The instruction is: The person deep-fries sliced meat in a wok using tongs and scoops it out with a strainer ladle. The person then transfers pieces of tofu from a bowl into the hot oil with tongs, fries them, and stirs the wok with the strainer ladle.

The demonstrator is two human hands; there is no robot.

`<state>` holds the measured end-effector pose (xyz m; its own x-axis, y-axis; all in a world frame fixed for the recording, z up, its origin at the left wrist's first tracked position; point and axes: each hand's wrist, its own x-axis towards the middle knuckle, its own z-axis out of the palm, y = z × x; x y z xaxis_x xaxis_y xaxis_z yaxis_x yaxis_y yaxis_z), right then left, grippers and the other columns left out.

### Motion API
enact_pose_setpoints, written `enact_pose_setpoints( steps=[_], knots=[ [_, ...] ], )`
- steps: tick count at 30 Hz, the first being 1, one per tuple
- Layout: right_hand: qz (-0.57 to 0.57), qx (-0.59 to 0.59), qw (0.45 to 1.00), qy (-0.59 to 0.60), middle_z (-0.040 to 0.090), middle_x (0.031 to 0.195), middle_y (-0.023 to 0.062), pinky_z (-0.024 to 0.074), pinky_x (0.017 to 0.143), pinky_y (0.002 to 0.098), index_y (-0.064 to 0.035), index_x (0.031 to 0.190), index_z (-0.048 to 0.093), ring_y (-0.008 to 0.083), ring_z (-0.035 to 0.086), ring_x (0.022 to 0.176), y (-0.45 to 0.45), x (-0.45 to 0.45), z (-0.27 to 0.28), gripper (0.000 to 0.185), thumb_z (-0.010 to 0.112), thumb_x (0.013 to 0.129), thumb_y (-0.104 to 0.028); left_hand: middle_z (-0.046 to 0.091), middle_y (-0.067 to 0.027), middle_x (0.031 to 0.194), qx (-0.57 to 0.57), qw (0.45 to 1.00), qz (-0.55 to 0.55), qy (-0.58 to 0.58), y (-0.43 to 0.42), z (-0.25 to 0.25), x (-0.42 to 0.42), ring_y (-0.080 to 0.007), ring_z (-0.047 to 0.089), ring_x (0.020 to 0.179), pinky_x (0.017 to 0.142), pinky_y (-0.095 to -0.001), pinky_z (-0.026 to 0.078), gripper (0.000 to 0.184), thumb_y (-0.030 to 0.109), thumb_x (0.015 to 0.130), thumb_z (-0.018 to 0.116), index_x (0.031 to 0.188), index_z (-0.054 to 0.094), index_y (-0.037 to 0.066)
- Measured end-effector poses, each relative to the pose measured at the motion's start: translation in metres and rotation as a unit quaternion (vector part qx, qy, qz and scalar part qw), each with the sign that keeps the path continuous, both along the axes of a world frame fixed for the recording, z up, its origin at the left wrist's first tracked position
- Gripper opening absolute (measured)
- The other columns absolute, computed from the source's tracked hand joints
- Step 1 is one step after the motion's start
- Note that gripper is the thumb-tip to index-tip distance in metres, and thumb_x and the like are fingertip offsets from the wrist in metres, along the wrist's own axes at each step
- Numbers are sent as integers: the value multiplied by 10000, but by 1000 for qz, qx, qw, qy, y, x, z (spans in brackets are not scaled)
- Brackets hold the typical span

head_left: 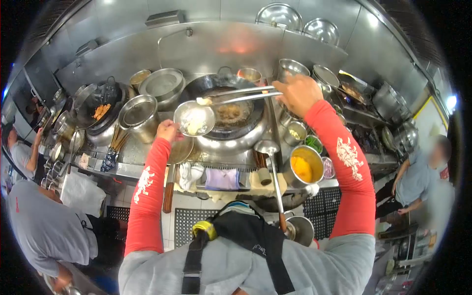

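My left hand [168, 131] grips the edge of a small metal bowl [211, 123] with white, powdery-looking stuff inside. My right hand [298, 94] is closed around long metal tongs [246, 95]. Between the tips of the tongs is a small pale piece of food [203, 101], just above the bowl's far rim. The bowl is over the near-left side of a black wok [191, 89]. Bubbling brownish oil [231, 114] lies in the wok, with the tongs crossing above it.
A ladle [268, 147] rests right of the wok, beside a pot of yellow liquid [317, 169]. Left are a lidded pot [142, 129] and another wok [113, 84] with orange food. Co-workers stand left [49, 226] and right [415, 174]. Folded cloths [222, 178] line the counter's front.
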<state>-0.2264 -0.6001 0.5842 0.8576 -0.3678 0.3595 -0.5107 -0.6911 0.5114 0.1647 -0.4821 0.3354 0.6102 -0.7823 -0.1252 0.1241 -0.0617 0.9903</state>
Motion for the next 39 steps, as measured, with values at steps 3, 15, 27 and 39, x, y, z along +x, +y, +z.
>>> enact_pose_setpoints(
  steps=[3, 15, 27, 39],
  knots=[
    [-79, 48, 995, 42, 663, 968, 93, 523, 778, 391, -131, 1106, 626, 271, 641, 914, -27, 3, -30, 376, 677, 800, -344, 639, -153, 763, -10, 998, 63, 25, -1, -22, 9, -262, 636, 560, 489, -382, 549, 69, 88, 811, 580, 828, 529, 44],
    [21, -14, 1000, -15, 610, 1031, 101, 493, 787, 405, -145, 1205, 577, 278, 597, 969, 1, -3, -12, 501, 709, 762, -337, 588, -51, 698, -19, 995, 31, -91, 22, 15, 8, -178, 615, 553, 487, -314, 538, 133, 120, 817, 642, 789, 520, 74],
    [51, -39, 998, -29, 642, 943, 77, 500, 714, 378, -154, 1107, 618, 255, 617, 881, 6, -8, 1, 362, 675, 791, -322, 629, -133, 738, 19, 996, 34, -78, 2, 5, 8, -246, 657, 565, 478, -349, 565, 120, 102, 834, 613, 812, 540, 10],
    [-163, 96, 982, 22, 649, 994, 136, 528, 762, 404, -95, 1157, 593, 280, 641, 934, -66, 13, -72, 445, 662, 821, -378, 598, -87, 680, -54, 992, 99, -61, 22, -15, 13, -200, 642, 554, 457, -328, 548, 139, 84, 818, 628, 761, 508, 44]
  ],
)
